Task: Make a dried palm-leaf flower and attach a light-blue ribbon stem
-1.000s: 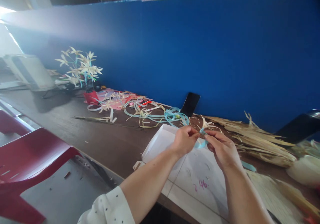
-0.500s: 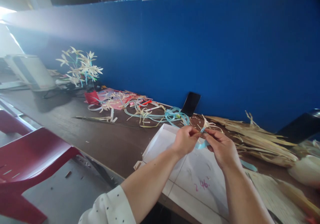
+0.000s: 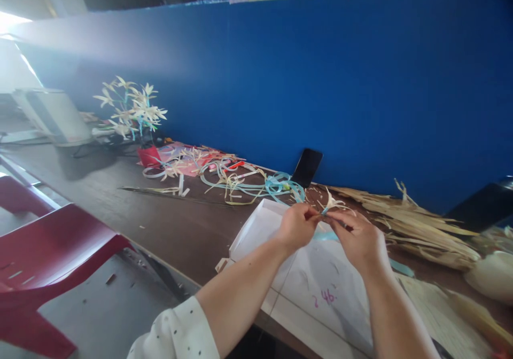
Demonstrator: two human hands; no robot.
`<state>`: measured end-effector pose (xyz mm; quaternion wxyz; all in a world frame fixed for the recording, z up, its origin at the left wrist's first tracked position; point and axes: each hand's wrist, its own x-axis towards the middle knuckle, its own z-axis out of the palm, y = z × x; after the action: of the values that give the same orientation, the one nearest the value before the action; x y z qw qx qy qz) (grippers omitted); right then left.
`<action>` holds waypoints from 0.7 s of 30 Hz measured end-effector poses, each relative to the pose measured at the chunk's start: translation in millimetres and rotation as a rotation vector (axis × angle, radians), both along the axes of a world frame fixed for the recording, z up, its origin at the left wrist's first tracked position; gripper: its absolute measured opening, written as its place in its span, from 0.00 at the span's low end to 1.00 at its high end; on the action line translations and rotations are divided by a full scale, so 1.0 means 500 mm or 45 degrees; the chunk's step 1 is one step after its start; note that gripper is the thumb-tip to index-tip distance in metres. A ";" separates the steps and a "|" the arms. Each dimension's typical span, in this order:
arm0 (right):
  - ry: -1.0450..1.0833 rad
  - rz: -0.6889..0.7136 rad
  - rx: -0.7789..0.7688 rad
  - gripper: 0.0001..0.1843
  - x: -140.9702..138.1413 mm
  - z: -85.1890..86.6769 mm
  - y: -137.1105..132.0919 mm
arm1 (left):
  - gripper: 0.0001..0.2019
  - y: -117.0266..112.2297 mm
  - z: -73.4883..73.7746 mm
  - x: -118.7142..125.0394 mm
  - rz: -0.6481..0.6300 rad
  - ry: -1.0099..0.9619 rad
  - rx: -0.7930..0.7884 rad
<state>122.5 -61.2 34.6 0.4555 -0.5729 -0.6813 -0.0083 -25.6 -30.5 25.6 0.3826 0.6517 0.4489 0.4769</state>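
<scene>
Both hands meet above a white sheet of card (image 3: 280, 273) on the brown table. My left hand (image 3: 295, 226) is closed in a pinch on the stem of a small pale straw flower (image 3: 332, 204) that sticks up between the hands. My right hand (image 3: 358, 240) is also closed, its fingers gripping a light blue ribbon (image 3: 326, 235) right at the flower's base. The ribbon curves under the right hand, and its loose end (image 3: 401, 267) trails out to the right.
A black phone (image 3: 306, 168) leans on the blue partition behind the hands. Loose blue ribbon and straw scraps (image 3: 240, 182) lie to the left, with a bunch of finished straw flowers (image 3: 130, 108) further off. Dried husks (image 3: 417, 223) pile at the right. A red chair (image 3: 44, 257) stands at the table's left.
The hands stay together at the same spot. My right hand has turned slightly over the ribbon, so less of the blue loop shows between the hands.
</scene>
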 end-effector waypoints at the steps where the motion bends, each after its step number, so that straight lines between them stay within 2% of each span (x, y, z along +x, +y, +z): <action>1: 0.023 -0.026 -0.051 0.10 0.002 0.000 0.000 | 0.06 0.001 -0.001 0.000 -0.006 0.016 0.007; 5: 0.202 -0.131 -0.339 0.17 -0.003 0.012 -0.008 | 0.06 0.002 -0.005 0.000 -0.040 0.043 0.034; 8: 0.277 -0.115 -0.438 0.21 -0.008 0.024 -0.014 | 0.05 0.001 -0.004 -0.001 -0.052 0.071 0.075; 15: 0.337 -0.027 -0.370 0.12 -0.002 0.019 -0.008 | 0.06 0.000 -0.002 -0.002 -0.037 0.141 0.144; 21: 0.373 0.029 -0.334 0.14 -0.010 0.014 -0.007 | 0.06 -0.002 0.002 -0.004 -0.008 0.087 0.092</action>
<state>117.7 -64.8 41.9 0.4713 -0.6146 -0.6094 0.1693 -27.7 -31.4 26.8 0.3446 0.6824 0.4423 0.4689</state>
